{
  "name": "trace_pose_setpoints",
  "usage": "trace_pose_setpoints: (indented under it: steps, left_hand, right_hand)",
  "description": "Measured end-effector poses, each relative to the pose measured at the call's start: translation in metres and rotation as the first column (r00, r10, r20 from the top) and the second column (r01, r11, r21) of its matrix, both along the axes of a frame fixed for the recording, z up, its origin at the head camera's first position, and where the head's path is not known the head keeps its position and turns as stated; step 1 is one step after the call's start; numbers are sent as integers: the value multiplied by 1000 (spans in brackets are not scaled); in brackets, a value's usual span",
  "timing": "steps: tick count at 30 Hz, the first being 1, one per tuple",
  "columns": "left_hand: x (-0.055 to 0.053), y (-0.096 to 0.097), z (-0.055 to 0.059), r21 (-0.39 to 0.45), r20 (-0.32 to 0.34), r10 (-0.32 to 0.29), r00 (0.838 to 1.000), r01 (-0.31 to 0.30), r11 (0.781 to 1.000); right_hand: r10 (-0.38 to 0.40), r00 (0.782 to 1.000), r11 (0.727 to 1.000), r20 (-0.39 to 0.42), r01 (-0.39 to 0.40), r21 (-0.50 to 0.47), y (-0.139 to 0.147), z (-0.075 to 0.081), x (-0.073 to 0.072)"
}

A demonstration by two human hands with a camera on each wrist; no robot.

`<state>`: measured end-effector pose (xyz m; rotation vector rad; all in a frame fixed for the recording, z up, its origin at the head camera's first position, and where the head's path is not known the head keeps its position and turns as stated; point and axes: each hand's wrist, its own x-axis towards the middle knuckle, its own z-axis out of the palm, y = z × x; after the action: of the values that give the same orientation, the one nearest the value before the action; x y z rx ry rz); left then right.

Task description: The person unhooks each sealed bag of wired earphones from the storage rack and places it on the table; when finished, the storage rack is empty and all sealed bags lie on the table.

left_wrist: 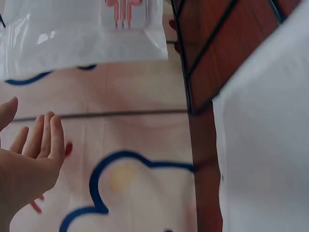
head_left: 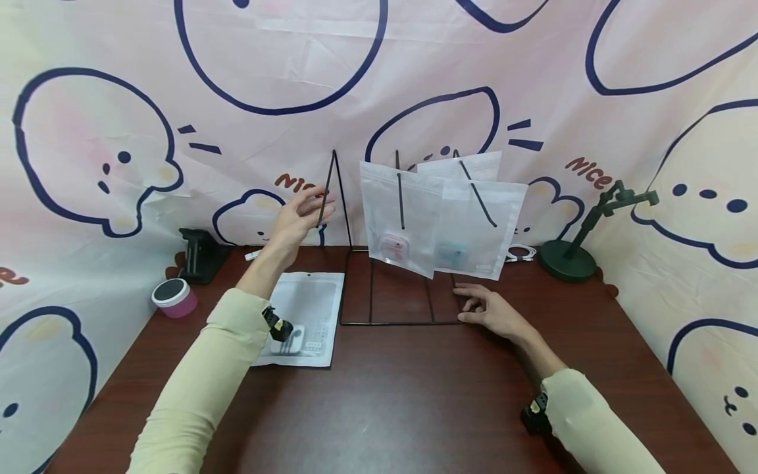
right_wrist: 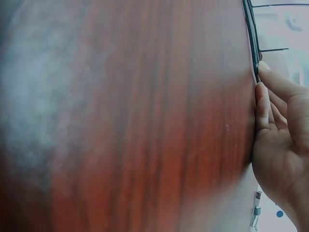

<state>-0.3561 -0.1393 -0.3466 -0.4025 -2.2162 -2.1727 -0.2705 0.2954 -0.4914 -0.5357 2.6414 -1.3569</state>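
My left grip (head_left: 303,214), fingers loose, is at a bare prong (head_left: 343,199) of the black wire rack (head_left: 403,323) on the brown wooden tabletop (head_left: 379,401); frosted white plastic pouches (head_left: 387,207) could swing off if my right grip (head_left: 491,314), pinching the base corner, jerks.

I can see a thin black wire rack (head_left: 403,323) standing on the reddish-brown counter (head_left: 367,395), its base flat. Three translucent white plastic bags (head_left: 381,204) hang overlapping from its prongs (head_left: 401,201); the rearmost is mostly hidden, so its contents escape me.
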Motion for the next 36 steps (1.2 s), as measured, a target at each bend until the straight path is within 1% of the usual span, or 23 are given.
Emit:
trace_pose_setpoints:
  steps: [2,6,8,11,14,20,23,29,32,36]
  left_hand:
    - [-2,11,2,20,-10,-24,1000,24,1000]
    - [-5,28,7,-21,-51,-55,997,54,998]
    - [-5,35,11,-43,-74,-67,995,64,997]
    - [-3,44,19,-36,-83,-91,992,88,995]
    - [-1,51,26,-15,-74,-107,992,106,994]
    - [1,57,32,-27,-52,-72,996,70,997]
    - [4,58,34,-5,-45,-59,997,59,998]
    - [6,61,35,45,-92,-56,994,60,997]
    - [7,61,35,34,-113,-55,992,59,998]
    - [8,61,32,24,-112,-60,992,63,998]
  right_hand:
    - [-5,1000,1000,0,5,7,0,0,0]
    - [-9,1000,1000,12,9,10,1,1,0]
    - [-10,1000,1000,21,10,9,0,2,0]
    - [-8,999,1000,31,8,2,-1,2,0]
    - [-8,1000,1000,31,8,-9,-2,3,1]
    - [-3,1000,1000,28,3,-6,-1,2,0]
    - [4,999,1000,39,-3,-5,1,2,-2]
    - [6,998,1000,59,-5,-26,2,3,-3]
    - [-4,998,1000,57,5,-18,1,2,-3]
    - [-12,998,1000,56,14,-27,-1,3,0]
